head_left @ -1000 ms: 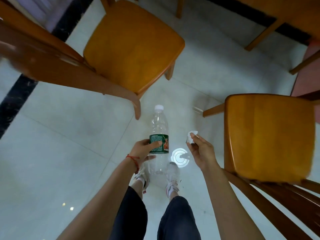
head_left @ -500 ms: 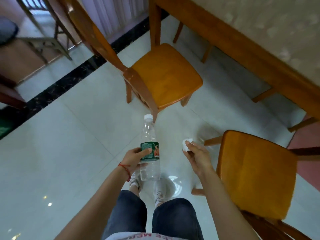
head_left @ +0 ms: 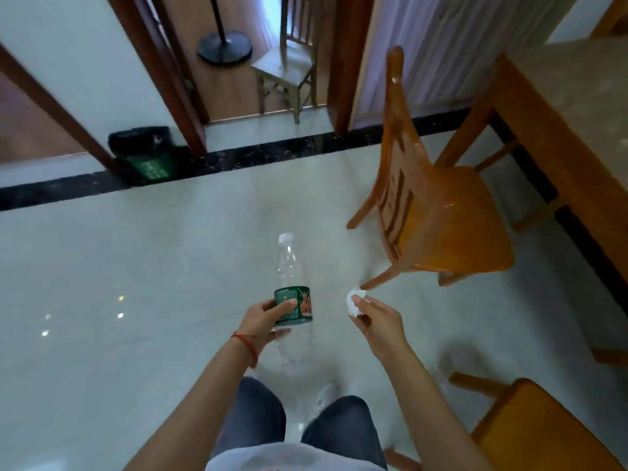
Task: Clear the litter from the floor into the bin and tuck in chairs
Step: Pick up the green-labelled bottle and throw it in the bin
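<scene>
The bin (head_left: 144,153) stands far ahead left; chair (head_left: 441,215) right, beside the table (head_left: 557,137).

Home dining room: table (head_left: 557,137), chairs (head_left: 448,219)

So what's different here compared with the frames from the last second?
The view has lifted from straight down at the floor to forward: the green bin by the doorway and the table now show, and the nearer chair sits off to the right. Nothing was picked up or let go. The left hand still holds the plastic bottle; the right hand still pinches the crumpled tissue.
</scene>
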Tool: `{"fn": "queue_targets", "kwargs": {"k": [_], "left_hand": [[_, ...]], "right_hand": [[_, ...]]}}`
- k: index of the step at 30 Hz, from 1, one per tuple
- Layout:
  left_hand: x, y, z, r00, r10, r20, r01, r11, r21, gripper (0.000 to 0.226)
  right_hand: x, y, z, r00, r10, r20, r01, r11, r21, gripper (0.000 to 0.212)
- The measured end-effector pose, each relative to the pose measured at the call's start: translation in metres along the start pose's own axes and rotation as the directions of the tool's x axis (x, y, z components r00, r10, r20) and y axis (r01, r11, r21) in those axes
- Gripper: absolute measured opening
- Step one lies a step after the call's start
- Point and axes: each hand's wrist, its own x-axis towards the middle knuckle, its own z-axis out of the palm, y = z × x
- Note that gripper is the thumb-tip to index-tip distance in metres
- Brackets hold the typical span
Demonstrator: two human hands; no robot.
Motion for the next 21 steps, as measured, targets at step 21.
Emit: {"fn": "queue_targets", "kwargs": {"k": [21], "left_hand": [[-0.021, 0.076, -0.306, 0.919, 0.052, -0.392, -0.182, 0.936, -0.3, 0.029]], "right_hand": [[-0.014, 0.096, 0.327, 0.911, 0.15, 0.383, -0.008, 0.937, -0.349, 0.016]]}}
